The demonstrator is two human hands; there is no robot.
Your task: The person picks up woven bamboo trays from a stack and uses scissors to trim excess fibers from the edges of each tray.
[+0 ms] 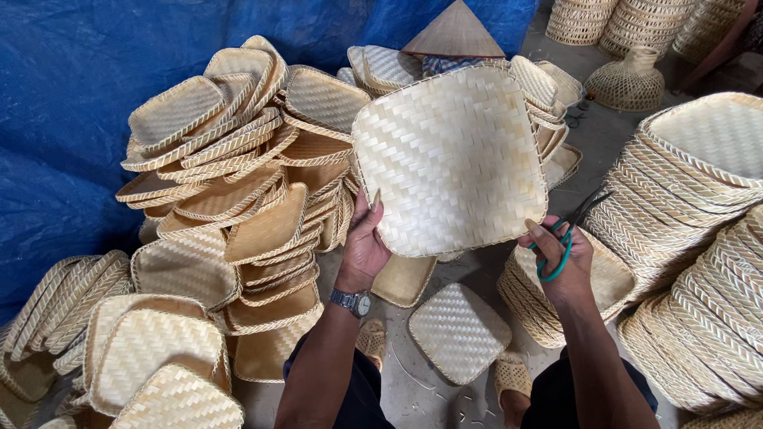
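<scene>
Down at the near edge of the floor, two sandalled feet frame a single woven tray (458,331) lying flat on the concrete, bits of trimmings scattered about. Up come the arms: the left hand (364,245), wristwatch (352,301) showing, is pinching the lower left rim of a square woven bamboo tray (450,157), thumb over the face, fingers hidden behind it, holding it up tilted toward the camera. The right hand (560,258) steadies the lower right corner with its thumb while its fingers are curled shut through the green handles of a pair of scissors (566,238), blades pointing up and away beside the rim. Here's the risk as I judge it: with one hand sharing tray and scissors, the tray could slip out of that light hold, or the blade tips could snag the weave or nick the stitched edge. Room is tight, too. A leaning heap of finished trays (238,175) crowds the left, a lower stack (151,349) sits at the near left, and tall nested stacks (691,199) wall off the right; a bump of an elbow could topple any of them. Farther back, a conical hat (455,33) rests on the pile, a domed basket (629,79) stands beyond, and a blue tarpaulin (71,95) hangs behind.
</scene>
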